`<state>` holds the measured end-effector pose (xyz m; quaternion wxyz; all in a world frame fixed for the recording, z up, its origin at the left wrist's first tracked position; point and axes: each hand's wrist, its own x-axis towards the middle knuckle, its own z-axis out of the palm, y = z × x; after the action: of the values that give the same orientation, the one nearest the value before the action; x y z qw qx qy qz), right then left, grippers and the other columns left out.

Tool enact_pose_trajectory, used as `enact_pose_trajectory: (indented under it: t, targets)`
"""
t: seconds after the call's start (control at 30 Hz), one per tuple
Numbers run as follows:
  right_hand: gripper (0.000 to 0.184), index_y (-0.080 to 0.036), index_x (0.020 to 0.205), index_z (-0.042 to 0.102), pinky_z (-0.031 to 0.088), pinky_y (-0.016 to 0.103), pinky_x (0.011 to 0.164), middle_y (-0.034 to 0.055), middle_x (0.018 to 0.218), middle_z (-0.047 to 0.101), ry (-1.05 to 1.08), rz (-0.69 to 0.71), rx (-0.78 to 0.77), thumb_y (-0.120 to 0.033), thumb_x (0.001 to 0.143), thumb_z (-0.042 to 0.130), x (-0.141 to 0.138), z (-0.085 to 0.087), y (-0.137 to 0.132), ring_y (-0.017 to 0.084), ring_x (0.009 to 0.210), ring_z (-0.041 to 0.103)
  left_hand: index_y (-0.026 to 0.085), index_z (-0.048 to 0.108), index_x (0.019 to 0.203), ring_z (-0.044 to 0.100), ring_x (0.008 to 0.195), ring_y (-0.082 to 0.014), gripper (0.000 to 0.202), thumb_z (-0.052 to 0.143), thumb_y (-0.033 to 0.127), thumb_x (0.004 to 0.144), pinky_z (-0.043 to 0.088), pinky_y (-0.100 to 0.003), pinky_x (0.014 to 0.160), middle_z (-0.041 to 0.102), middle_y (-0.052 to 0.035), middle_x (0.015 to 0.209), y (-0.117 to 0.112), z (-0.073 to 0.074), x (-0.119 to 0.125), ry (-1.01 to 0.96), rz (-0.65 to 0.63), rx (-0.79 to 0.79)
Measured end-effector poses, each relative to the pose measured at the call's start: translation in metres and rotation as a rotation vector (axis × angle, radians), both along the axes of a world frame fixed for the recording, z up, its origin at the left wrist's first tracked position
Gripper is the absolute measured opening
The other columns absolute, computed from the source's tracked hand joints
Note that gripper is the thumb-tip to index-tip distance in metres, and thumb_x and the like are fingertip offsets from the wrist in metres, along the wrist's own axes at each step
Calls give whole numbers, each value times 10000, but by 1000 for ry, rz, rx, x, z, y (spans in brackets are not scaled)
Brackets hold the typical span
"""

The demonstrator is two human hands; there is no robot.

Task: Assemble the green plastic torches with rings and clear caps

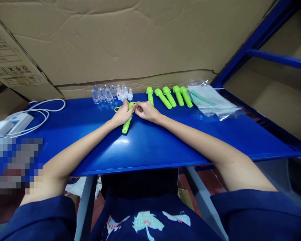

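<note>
My left hand [122, 115] is wrapped round a lime-green plastic tube with a ribbed body [126, 128], its lower end tilted toward me. At the tube's top, my right hand [146, 111] is closed in a pinch. Whatever lies between those fingertips is too small to make out. A thin yellow-green ring [117, 109] lies just left of my left hand. Behind my hands stand several small clear plastic caps [102, 95] and several white-based clear nozzles [124, 92]. More green tubes [163, 97] with round heads lie in a row behind and to the right.
A clear bag with face masks [210, 99] lies at the back right. White cables [46, 113] and a white power strip [21, 122] are at the left. Cardboard [140, 43] walls the back of the blue table [150, 144]. A blue metal frame [256, 43] rises on the right.
</note>
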<state>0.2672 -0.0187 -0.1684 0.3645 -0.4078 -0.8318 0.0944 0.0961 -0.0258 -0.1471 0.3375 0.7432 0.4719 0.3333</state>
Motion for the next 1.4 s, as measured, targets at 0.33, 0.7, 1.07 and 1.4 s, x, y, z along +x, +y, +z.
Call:
enact_pose_trajectory:
  t: [0.33, 0.7, 1.07, 1.4]
  targets:
    - [193, -219, 649, 434, 336, 245, 577, -41, 555, 477, 91, 51, -10, -218, 797, 559, 4, 9, -3, 100, 531, 426, 219, 383, 958, 575, 507, -118, 174, 484, 329, 1048, 421, -235, 527, 591, 33, 650, -1, 1, 3, -22, 31, -83]
    - [149, -217, 681, 446, 333, 237, 566, -47, 578, 455, 69, 227, 20, -263, 803, 519, 11, 2, 1, 93, 531, 380, 218, 385, 945, 539, 487, -93, 183, 504, 316, 1043, 400, -205, 507, 577, 58, 628, 3, -2, 0, -130, -43, -140]
    - [122, -163, 969, 587, 434, 306, 733, 107, 924, 695, -221, 9, 139, -167, 936, 470, -7, 6, -15, 222, 813, 644, 127, 558, 747, 508, 441, -84, 436, 267, 230, 1055, 388, -178, 440, 569, -22, 562, 17, 19, -10, -482, -159, -572]
    - [105, -190, 932, 566, 447, 332, 696, 98, 884, 696, -16, -147, 18, -195, 911, 463, -6, -3, -4, 240, 769, 640, 132, 577, 799, 459, 388, -76, 385, 376, 314, 1072, 318, -166, 371, 564, -12, 552, 12, 19, -8, -526, -108, -575]
